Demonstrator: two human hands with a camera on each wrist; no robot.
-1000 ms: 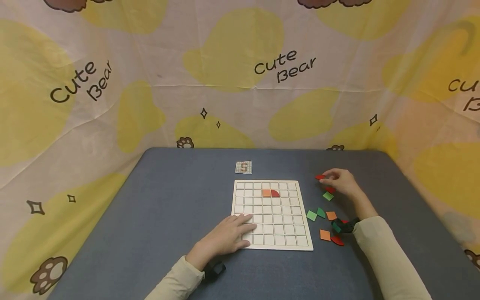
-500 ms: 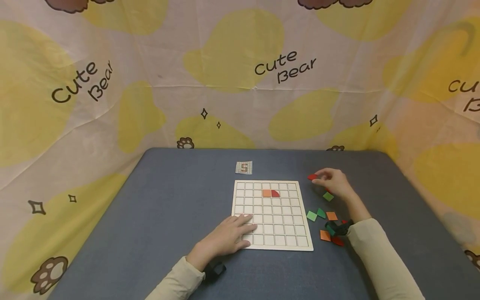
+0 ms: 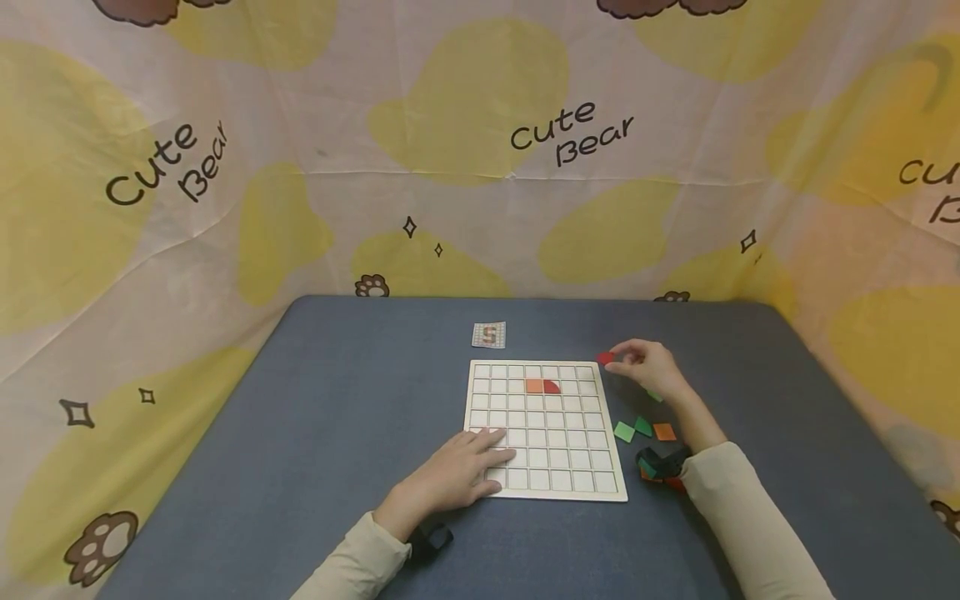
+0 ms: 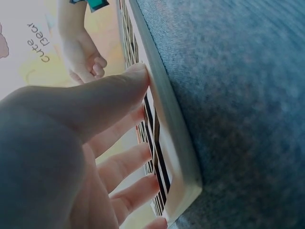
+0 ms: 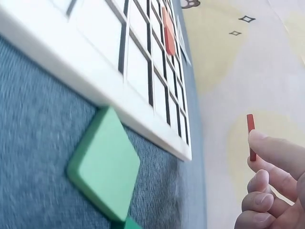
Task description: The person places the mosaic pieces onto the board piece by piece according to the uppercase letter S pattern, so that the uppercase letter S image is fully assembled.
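Here, right hand (image 3: 645,364) raised, pinching red piece (image 3: 605,358) (left hand (image 3: 457,477) flat on board (image 3: 592,492)).

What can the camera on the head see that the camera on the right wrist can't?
Only the head view shows the left hand lying flat on the grid board, the small card beyond it, the orange square and the whole table. Only the right wrist view shows the red piece edge-on, thin, pinched at the fingertips. Both show the board, the right hand, the red piece and a light green piece.
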